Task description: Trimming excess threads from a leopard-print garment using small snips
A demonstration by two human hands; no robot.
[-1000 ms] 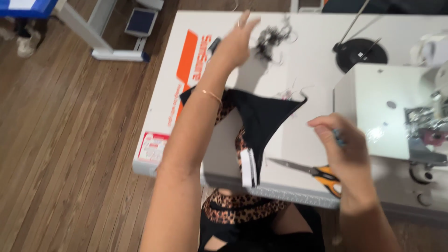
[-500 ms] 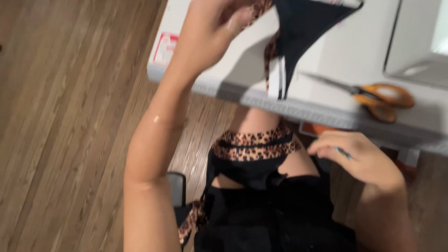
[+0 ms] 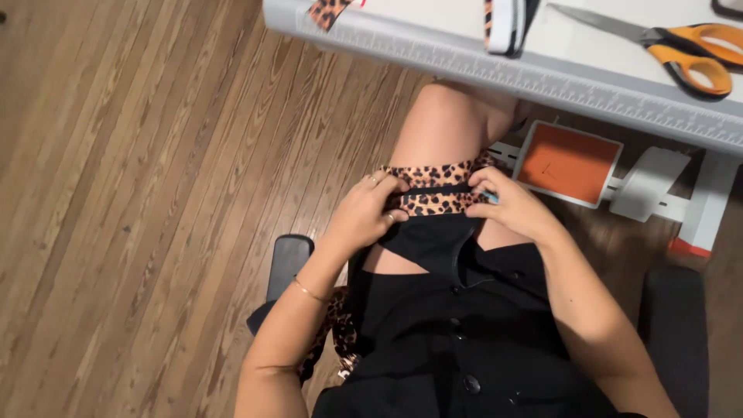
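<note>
The left hand [image 3: 362, 215] and the right hand [image 3: 511, 205] both rest on the person's lap, at the two ends of a leopard-print band [image 3: 435, 190]. The left fingers pinch the left end of the band, with the thumb underneath. The right fingers curl around and pinch the right end (a small light blue thing shows there, too small to tell what it is). The band lies across the thigh, on top of a black fabric piece [image 3: 433, 241] that hangs down toward the black buttoned garment [image 3: 457, 340]. Above, the white table [image 3: 464, 54] carries orange-handled scissors [image 3: 681, 50] near its edge. An orange pedal [image 3: 569, 161] stands on the wooden floor [image 3: 139, 170] under the table.
</note>
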